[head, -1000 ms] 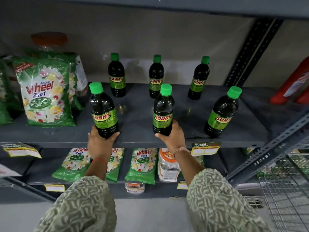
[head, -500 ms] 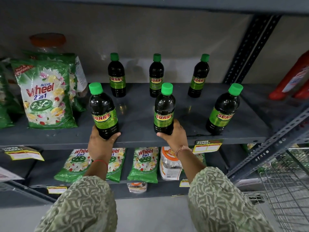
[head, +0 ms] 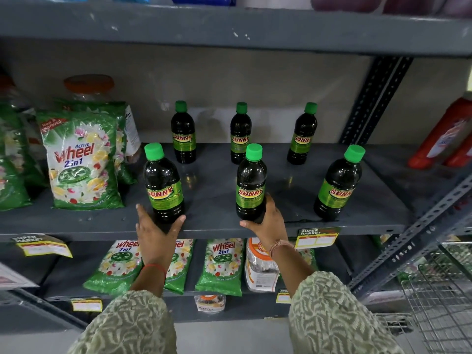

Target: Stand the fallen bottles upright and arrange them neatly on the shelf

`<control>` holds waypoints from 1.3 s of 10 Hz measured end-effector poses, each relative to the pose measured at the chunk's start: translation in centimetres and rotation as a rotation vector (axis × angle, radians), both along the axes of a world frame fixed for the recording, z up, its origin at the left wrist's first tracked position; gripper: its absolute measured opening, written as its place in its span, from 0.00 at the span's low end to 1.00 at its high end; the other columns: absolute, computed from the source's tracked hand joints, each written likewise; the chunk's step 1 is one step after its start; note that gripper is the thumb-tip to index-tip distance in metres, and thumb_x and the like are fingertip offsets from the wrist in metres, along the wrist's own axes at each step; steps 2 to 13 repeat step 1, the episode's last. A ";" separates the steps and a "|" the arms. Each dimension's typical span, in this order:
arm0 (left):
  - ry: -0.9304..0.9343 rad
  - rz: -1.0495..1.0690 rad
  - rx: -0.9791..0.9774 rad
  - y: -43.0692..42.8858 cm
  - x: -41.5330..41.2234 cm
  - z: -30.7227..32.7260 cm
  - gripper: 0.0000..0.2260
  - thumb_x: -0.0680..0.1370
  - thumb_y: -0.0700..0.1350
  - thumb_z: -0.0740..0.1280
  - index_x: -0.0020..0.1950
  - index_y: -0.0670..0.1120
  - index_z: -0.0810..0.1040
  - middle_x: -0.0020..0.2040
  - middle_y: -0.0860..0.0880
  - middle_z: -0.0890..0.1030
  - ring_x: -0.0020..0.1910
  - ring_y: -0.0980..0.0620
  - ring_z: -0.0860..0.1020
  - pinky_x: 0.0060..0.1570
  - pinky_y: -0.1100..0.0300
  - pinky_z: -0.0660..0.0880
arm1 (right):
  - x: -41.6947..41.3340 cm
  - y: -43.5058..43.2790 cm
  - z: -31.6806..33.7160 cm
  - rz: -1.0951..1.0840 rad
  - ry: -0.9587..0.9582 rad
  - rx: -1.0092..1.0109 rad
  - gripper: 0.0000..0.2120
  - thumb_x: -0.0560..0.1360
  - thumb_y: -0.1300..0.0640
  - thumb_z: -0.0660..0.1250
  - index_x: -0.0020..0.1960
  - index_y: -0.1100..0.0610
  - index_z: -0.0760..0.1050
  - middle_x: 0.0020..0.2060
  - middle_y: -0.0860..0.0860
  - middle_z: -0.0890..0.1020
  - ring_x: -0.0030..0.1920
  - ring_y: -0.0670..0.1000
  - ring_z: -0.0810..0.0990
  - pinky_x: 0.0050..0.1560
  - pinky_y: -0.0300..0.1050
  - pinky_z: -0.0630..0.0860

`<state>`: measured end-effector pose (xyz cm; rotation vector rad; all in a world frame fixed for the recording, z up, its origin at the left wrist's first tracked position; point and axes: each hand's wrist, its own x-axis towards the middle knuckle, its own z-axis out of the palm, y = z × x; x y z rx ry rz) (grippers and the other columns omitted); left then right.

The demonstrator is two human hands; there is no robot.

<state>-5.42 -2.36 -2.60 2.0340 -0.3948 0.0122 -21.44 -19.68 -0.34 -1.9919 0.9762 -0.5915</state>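
Six dark plastic bottles with green caps and green "SUNNY" labels stand upright on the grey metal shelf [head: 212, 175] — three along the back, three near the front edge. The left hand [head: 157, 229] cups the base of the front-left bottle [head: 163, 183], its grip spread wide, fingertips touching. The right hand [head: 267, 226] wraps the base of the front-middle bottle [head: 250, 183] — grip closed around it.
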 end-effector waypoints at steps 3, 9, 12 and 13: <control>-0.219 0.000 0.025 0.6 -2.9 0.2 0.41 0.72 0.65 0.54 0.73 0.40 0.43 0.76 0.38 0.50 0.75 0.43 0.47 0.74 0.49 0.44 | -1.5 1.8 -0.4 -0.061 0.015 -0.220 0.47 0.67 0.40 0.69 0.74 0.59 0.48 0.75 0.58 0.55 0.75 0.56 0.54 0.74 0.53 0.56; -0.219 0.000 0.025 0.6 -2.9 0.2 0.41 0.72 0.65 0.54 0.73 0.40 0.43 0.76 0.38 0.50 0.75 0.43 0.47 0.74 0.49 0.44 | -1.5 1.8 -0.4 -0.061 0.015 -0.220 0.47 0.67 0.40 0.69 0.74 0.59 0.48 0.75 0.58 0.55 0.75 0.56 0.54 0.74 0.53 0.56; -0.219 0.000 0.025 0.6 -2.9 0.2 0.41 0.72 0.65 0.54 0.73 0.40 0.43 0.76 0.38 0.50 0.75 0.43 0.47 0.74 0.49 0.44 | -1.5 1.8 -0.4 -0.061 0.015 -0.220 0.47 0.67 0.40 0.69 0.74 0.59 0.48 0.75 0.58 0.55 0.75 0.56 0.54 0.74 0.53 0.56; -0.219 0.000 0.025 0.6 -2.9 0.2 0.41 0.72 0.65 0.54 0.73 0.40 0.43 0.76 0.38 0.50 0.75 0.43 0.47 0.74 0.49 0.44 | -1.5 1.8 -0.4 -0.061 0.015 -0.220 0.47 0.67 0.40 0.69 0.74 0.59 0.48 0.75 0.58 0.55 0.75 0.56 0.54 0.74 0.53 0.56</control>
